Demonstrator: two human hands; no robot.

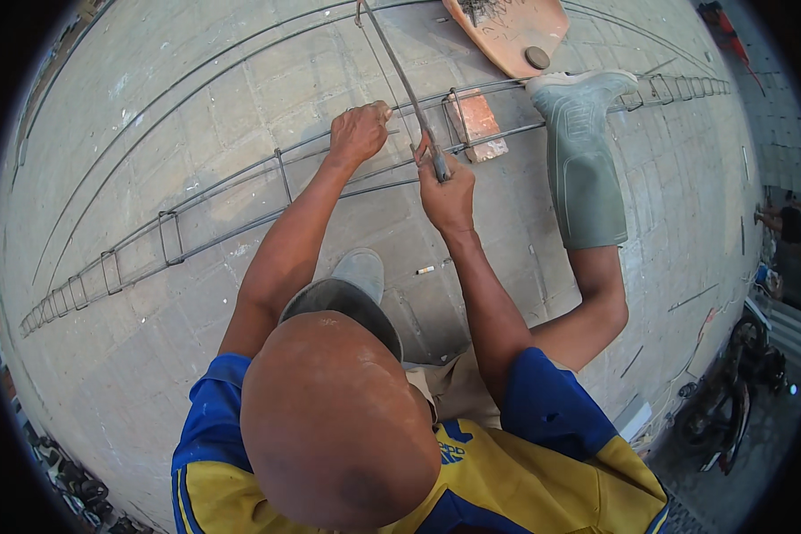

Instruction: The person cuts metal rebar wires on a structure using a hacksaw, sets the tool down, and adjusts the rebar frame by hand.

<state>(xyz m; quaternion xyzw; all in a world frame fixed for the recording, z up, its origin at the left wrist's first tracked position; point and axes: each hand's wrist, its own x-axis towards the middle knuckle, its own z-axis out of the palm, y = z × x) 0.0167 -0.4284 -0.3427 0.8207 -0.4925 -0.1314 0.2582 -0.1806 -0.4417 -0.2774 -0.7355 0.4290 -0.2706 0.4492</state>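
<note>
A long cage of thin steel bars (pixel 231 233) with square wire stirrups (pixel 171 238) runs across the paved ground in front of me. My left hand (pixel 359 133) is closed around its far bar. My right hand (pixel 449 194) grips the handle end of a hacksaw (pixel 402 80), whose frame points up and away from me. Its thin blade runs beside the frame and crosses the cage just right of my left hand; whether it touches a bar, I cannot tell. An orange brick (pixel 476 123) lies at the cage beside the saw. My right green boot (pixel 587 169) rests its toe on the bars.
Beyond the cage sits an orange pan (pixel 516 31) with short wires and a dark round piece (pixel 537 58). Loose long rods (pixel 151 102) curve across the far ground. A cigarette butt (pixel 425 270) lies nearer me. A motorcycle (pixel 730 392) stands at the right edge.
</note>
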